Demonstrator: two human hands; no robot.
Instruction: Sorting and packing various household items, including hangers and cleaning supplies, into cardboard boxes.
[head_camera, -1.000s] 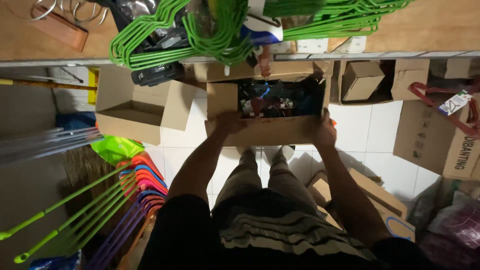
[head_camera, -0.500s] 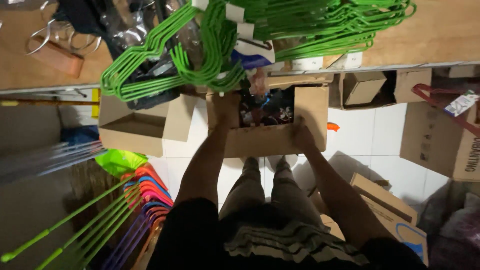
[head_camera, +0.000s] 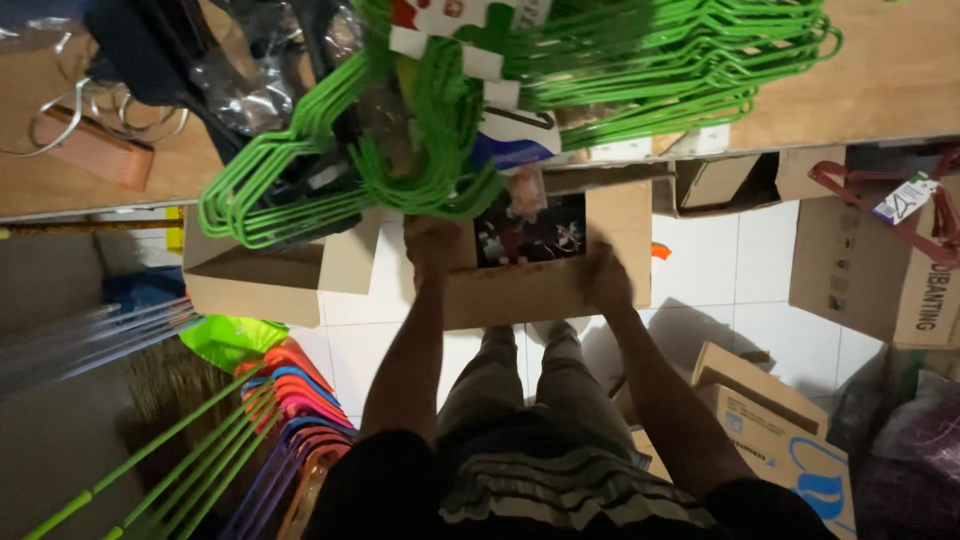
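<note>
Both arms are stretched straight out ahead and level, the left hand (head_camera: 432, 243) and right hand (head_camera: 606, 278) set apart at matching height, fingers curled closed in a grip, knees showing below between them.

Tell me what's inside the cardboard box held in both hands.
The cardboard box holds a dark jumble of small items with red and white bits. The green hangers cover its far end, so the rest is hidden.

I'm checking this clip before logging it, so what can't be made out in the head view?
- Contents of the box: dark, small, partly covered by the green hangers.
- Left hand and right hand fingertips: hidden by the box's walls.
- Feet: hidden under the box.
- Left-edge poles: blurred.
- Bags at right: cut off by the frame edge.
</note>
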